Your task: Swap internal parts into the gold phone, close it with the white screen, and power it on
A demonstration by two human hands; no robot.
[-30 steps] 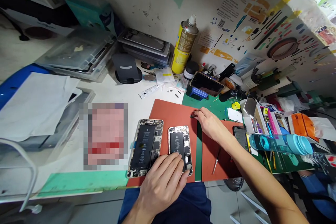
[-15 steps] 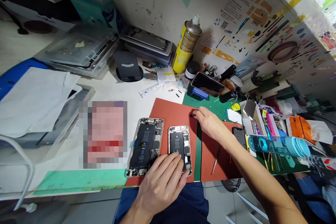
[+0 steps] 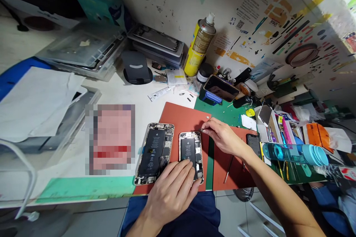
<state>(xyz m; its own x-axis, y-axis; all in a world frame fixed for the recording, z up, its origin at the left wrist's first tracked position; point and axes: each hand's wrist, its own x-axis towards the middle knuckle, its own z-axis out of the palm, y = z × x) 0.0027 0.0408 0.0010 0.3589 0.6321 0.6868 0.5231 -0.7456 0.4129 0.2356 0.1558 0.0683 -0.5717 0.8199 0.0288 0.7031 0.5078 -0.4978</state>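
An opened smaller phone lies on the reddish-brown mat, its black battery and boards bare. My left hand holds its lower part, fingers together over the battery and thumb at the bottom right corner. Close to the phone's upper right edge, my right hand is closed in a pinch. Whatever lies between those fingertips is too small to make out. A tiny silvery piece rests on the mat just beyond them. Left of the smaller phone is a larger opened phone, also with its battery showing.
A slim metal tool and a dark-screened phone lie on the right. Farther right, a blue water bottle lies across tools. At the back stand a yellow spray can and a phone on a blue stand. Plastic boxes are stacked left.
My right hand has shifted slightly toward me and the smaller phone's top edge. A tiny silvery piece now shows on the mat where its fingertips were. My left hand stays put.
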